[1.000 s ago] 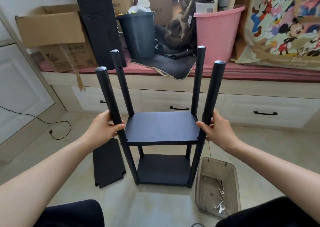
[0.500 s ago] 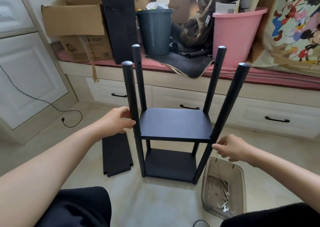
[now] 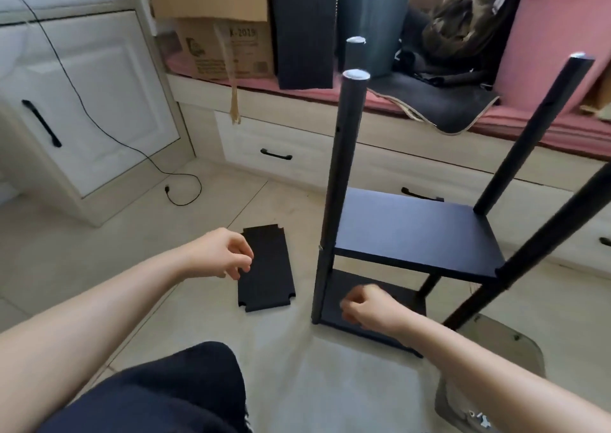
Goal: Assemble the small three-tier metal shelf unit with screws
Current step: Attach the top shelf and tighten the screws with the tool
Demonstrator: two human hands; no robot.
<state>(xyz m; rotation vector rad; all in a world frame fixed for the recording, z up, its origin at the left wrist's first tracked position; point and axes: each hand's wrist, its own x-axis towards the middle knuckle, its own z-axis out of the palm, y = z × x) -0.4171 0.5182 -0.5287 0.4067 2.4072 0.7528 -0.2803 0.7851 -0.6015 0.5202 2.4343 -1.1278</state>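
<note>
Shelf unit [image 3: 413, 234]: black, stands on the floor, right of middle. 2 flat shelves are fixed on, one low by the floor, one higher up.
Poles: 4 black poles stick up past the top shelf. The near L pole [image 3: 337, 181] is almost straight up. The R ones lean out to the right.
Loose shelf [image 3: 266, 267]: flat black board w/ notched corners. Lies on the floor just left of the unit, not touching it.
L hand [image 3: 220, 255]: above the near left edge of the loose board. Fingers curled in a bit, thumb close to them. Holds nothing. Can't tell if it touches the board.
R hand [image 3: 367, 303]: in front of the low shelf, near the foot of the near L pole. Fingers curled under. Blurry, so can't tell if sth small is inside.
Clear bin [image 3: 515, 350]: on the floor at the right, by the R arm. Small metal bits [image 3: 479, 416] in it.
Back: cardboard boxes [image 3: 211, 19], dark bucket [image 3: 373, 22], pink bucket [image 3: 558, 39] on a pink bench.
Cable [image 3: 142, 155]: black, runs down the white cupboard onto the floor.
</note>
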